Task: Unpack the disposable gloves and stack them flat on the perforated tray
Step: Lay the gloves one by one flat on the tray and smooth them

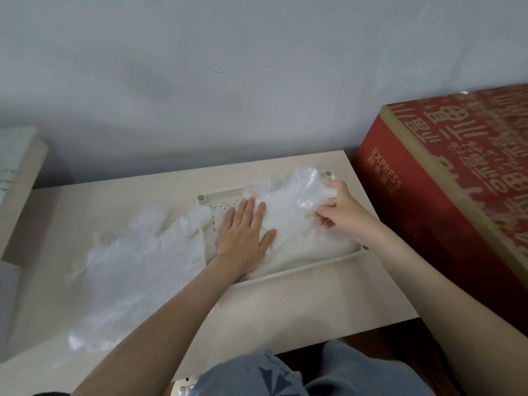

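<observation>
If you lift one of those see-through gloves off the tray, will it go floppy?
Probably floppy: the gloves on the tray look like thin, crinkled film. Likely light, since the left hand lies flat on them, perhaps pinning them. They seem to bunch easily where the right hand pinches them.

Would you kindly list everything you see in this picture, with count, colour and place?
perforated tray: one, cream, on the table, right of centre
stacked gloves: count unclear, clear, in the tray
loose gloves: count unclear, clear, spread on the table left of the tray
table: one, pale beige, centre
cardboard box: one, red with gold print, right of the table
wall: one, grey-white, behind the table
denim clothing: one, blue, bottom edge
left hand: one, pressing flat on the stacked gloves
right hand: one, pinching the stacked gloves near the tray's far right corner
</observation>
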